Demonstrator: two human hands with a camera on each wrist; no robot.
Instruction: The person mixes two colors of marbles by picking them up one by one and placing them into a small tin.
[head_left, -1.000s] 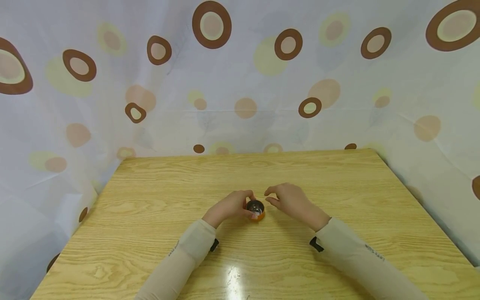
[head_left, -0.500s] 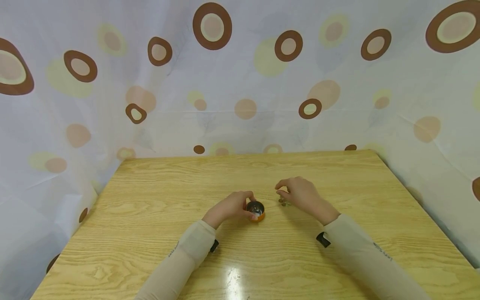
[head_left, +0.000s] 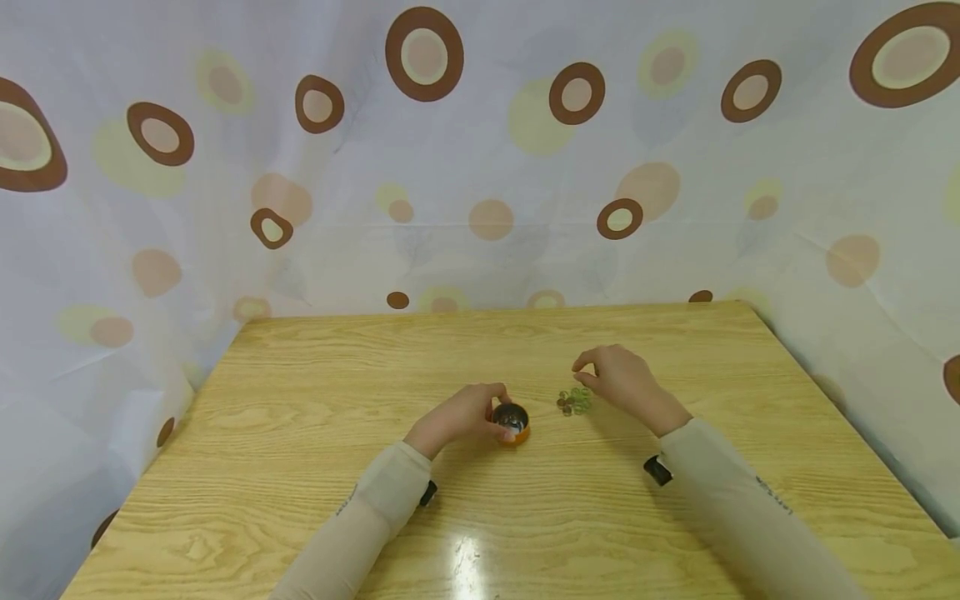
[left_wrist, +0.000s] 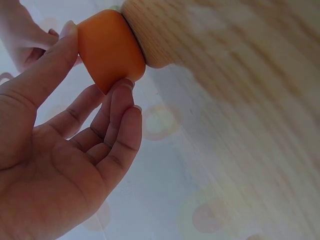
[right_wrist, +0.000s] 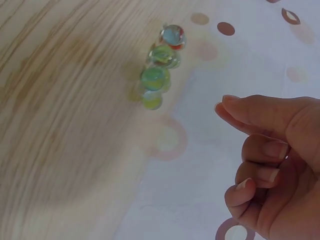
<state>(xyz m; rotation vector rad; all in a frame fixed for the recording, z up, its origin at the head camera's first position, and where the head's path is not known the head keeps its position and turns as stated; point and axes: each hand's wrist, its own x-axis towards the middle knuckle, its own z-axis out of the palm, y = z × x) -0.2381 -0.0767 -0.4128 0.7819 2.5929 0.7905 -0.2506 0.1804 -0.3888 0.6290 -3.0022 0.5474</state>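
head view: the left hand (head_left: 467,417) grips an orange bowl (left_wrist: 110,47) on the bench (head_left: 337,392); the right hand (head_left: 624,382), fingers loosely curled, tips close together, hovers beside glass marbles (right_wrist: 154,78).

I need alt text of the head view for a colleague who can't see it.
A person's left hand grips a small round orange bowl with a dark inside on a wooden table. To the bowl's right lies a cluster of glass marbles, the right hand beside them, seemingly holding nothing. A spotted backdrop is behind.
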